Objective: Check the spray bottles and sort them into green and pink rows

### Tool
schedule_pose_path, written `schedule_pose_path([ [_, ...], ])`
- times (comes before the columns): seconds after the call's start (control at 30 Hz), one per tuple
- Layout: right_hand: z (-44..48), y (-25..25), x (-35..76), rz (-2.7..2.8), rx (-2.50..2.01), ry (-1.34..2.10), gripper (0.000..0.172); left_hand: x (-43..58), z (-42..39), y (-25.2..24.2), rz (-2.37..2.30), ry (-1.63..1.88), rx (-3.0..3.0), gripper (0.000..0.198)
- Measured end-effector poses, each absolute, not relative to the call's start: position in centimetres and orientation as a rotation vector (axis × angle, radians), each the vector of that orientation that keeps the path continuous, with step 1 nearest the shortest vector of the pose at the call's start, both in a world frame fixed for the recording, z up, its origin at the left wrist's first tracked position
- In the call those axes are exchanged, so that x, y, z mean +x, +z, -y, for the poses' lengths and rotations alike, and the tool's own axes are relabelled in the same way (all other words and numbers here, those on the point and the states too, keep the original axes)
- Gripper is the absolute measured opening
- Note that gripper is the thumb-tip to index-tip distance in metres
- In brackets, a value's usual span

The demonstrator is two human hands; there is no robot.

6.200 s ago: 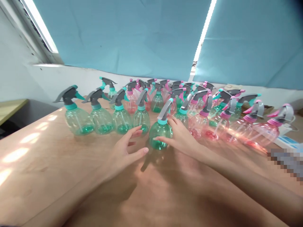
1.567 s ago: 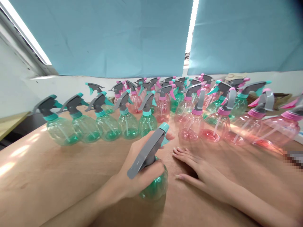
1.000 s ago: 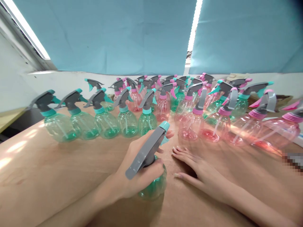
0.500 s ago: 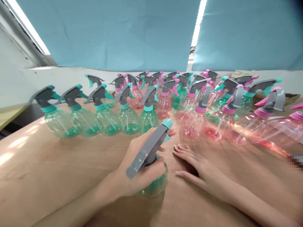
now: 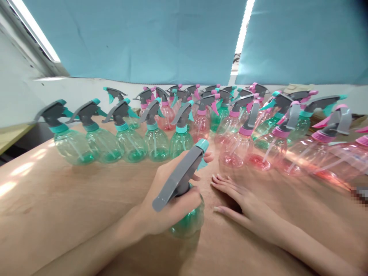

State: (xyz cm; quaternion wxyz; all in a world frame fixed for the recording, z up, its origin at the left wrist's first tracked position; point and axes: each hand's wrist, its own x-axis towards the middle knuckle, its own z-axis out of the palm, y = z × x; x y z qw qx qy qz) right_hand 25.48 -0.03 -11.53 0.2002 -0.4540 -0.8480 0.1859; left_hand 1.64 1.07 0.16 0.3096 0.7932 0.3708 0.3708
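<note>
My left hand (image 5: 163, 203) is wrapped round the neck of a green spray bottle (image 5: 189, 220), just below its grey trigger head. The nozzle is turquoise and points away to the upper right; the fingers hide part of the trigger. My right hand (image 5: 244, 203) rests on the tabletop to the right of this bottle, fingers stretched out, holding nothing. Beyond the left hand stands a row of green spray bottles (image 5: 156, 143) with turquoise collars. Past the right hand are pink spray bottles (image 5: 234, 151) with pink collars and some liquid at the bottom.
Behind the front rows, more pink and green bottles (image 5: 200, 124) crowd together toward the wall. Blue sheeting (image 5: 149, 42) covers the window area. The wooden table (image 5: 71, 207) has sunlit patches at its left edge. A pixelated dark object (image 5: 360, 193) lies at the far right.
Hardly anything differs. The view has shifted very slightly; the left hand keeps its grip on the green spray bottle and the right hand stays flat on the table.
</note>
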Motion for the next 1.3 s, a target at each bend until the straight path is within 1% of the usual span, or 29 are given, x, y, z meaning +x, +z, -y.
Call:
schedule_pose_path([
  [0.1, 0.1, -11.5, 25.5, 2.368, -1.28, 0.521, 0.056, 1.8, -0.8, 0.2, -0.897, 0.993, 1.991, 0.037],
  [0.3, 0.0, -11.4, 25.4, 2.372, -1.296, 0.514, 0.057, 1.9, -0.9, 0.1, -0.931, 1.005, 1.906, 0.04],
  [0.67, 0.0, -11.2, 25.4, 2.393, -1.298, 0.518, 0.059, 1.7, -1.0, 1.0, -1.038, 1.036, 2.032, 0.016],
  [0.77, 0.0, -11.2, 25.4, 2.375, -1.287, 0.53, 0.058, 1.6, -1.0, 1.1, -1.07, 1.008, 2.047, 0.014],
  [0.83, 0.1, -11.2, 25.4, 2.359, -1.281, 0.531, 0.057, 1.5, -1.1, 1.1, -1.064, 0.994, 2.04, 0.017],
  [1.0, 0.1, -11.3, 25.5, 2.36, -1.285, 0.523, 0.057, 1.5, -1.4, 0.4, -1.006, 0.983, 1.987, 0.038],
  [1.17, 0.1, -11.3, 25.5, 2.376, -1.284, 0.518, 0.058, 1.4, -1.4, 0.0, -0.924, 1.044, 1.985, 0.043],
  [1.3, 0.2, -11.4, 25.5, 2.368, -1.287, 0.515, 0.058, 1.4, -1.4, 0.0, -0.933, 1.046, 2.011, 0.041],
])
